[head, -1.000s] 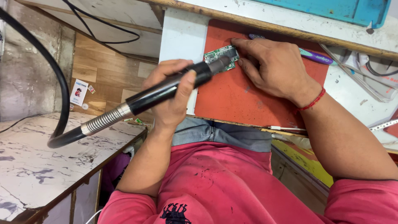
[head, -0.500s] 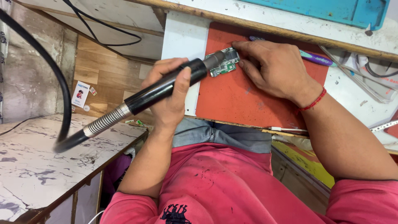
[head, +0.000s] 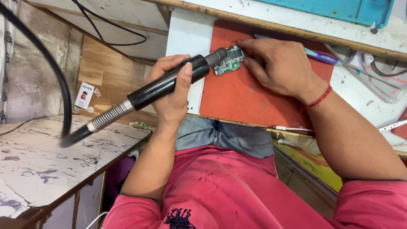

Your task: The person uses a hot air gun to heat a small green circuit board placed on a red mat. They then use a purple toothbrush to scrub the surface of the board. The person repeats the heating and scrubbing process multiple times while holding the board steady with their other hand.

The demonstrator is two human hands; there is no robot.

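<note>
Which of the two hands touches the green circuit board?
The right hand, with a red thread at the wrist: its fingertips touch the green circuit board. The left hand grips the black hose-fed handpiece instead.

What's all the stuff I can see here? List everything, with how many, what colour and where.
Handheld heat tool: one, black with a metal spring collar, nozzle over the circuit board.
Hose: one, black, curving away from the tool on the left.
Circuit board: one, green, on the mat's upper left.
Mat: one, orange-red, on the white bench.
Pen-like tool: one, purple, at the mat's top edge.
Blue tray: one, top of the picture.
Marbled counter: one, white and grey, lower left.
Left hand: gripping the heat tool.
Right hand: red thread at the wrist, fingers pressed on the circuit board.
</note>
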